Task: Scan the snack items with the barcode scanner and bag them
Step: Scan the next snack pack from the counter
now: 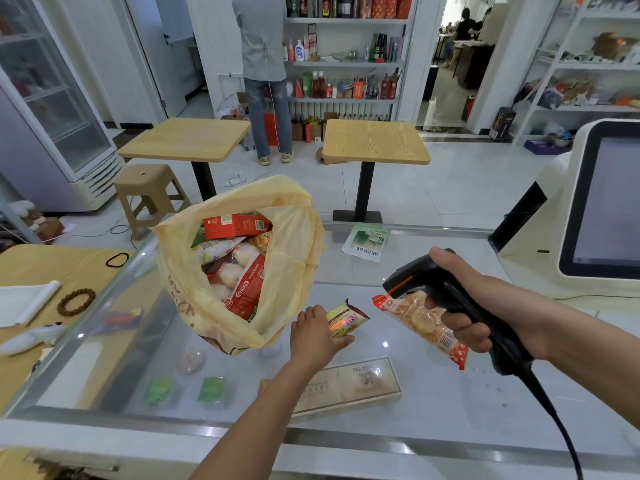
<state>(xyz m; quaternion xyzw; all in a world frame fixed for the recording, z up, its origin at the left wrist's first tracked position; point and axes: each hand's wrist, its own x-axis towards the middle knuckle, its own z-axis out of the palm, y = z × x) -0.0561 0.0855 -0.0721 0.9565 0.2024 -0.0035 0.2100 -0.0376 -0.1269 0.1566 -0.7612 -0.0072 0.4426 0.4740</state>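
My left hand (317, 336) grips a small yellow-and-brown snack packet (348, 318) just above the glass counter (433, 393). Red scanner light falls on its barcode. In my right hand (481, 306) is a black corded barcode scanner (412, 277), its head aimed left at that packet. An orange-and-red bag of crackers (420, 323) lies on the counter under the scanner, partly behind my right fingers. To the left stands a yellow plastic bag (294, 265), open, with several red and white snack packs inside. A green-and-white packet (369, 242) lies at the counter's far edge.
A white checkout terminal (602, 209) stands at the right. On the left, a wooden surface holds a bead bracelet (76, 301), a hair tie and white paper. Beyond the counter are two wooden tables (374, 142), a stool (147, 192), shelves, and a person standing with their back turned.
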